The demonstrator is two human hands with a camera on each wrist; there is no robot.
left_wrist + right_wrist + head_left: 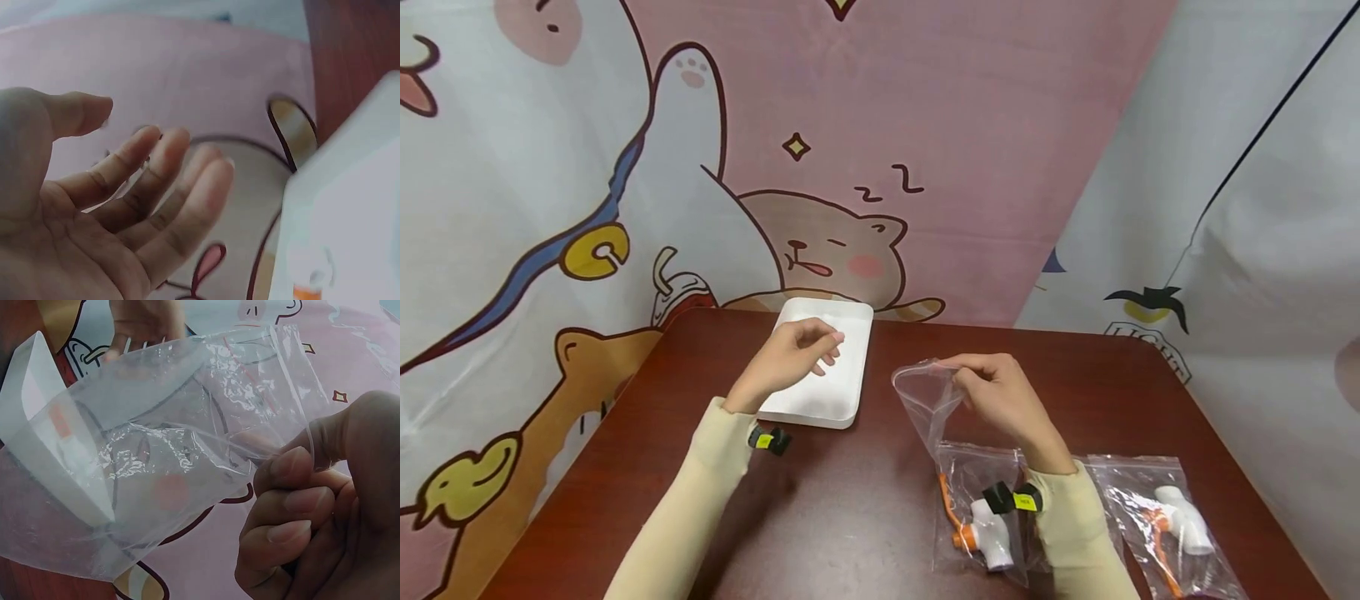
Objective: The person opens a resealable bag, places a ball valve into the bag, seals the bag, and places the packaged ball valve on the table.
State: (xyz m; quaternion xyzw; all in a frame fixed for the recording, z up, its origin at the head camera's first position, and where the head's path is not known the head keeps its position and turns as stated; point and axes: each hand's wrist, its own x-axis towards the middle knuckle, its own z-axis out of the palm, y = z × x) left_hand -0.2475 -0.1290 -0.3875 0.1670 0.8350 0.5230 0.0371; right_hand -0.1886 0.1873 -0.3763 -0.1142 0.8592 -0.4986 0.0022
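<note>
My right hand (1003, 396) pinches the edge of a clear plastic zip bag (150, 450) between thumb and forefinger; nothing shows inside the bag. Its other fingers are curled in toward the palm. Above the white tray (842, 400) hovers my left hand (790, 354), fingers loosely bent and holding nothing. Part of a small white-and-orange item (307, 290) shows in the tray in the left wrist view; my left hand hides that area in the head view. Below my right hand lies a bagged white pipe fitting (992, 533) with an orange handle, partly covered by the wrist.
A second bagged white fitting (1183, 521) with an orange handle lies at the right of the dark red-brown table (842, 517). Behind the table's far edge hangs a cartoon-printed cloth (985, 167). Each wrist wears a small black camera.
</note>
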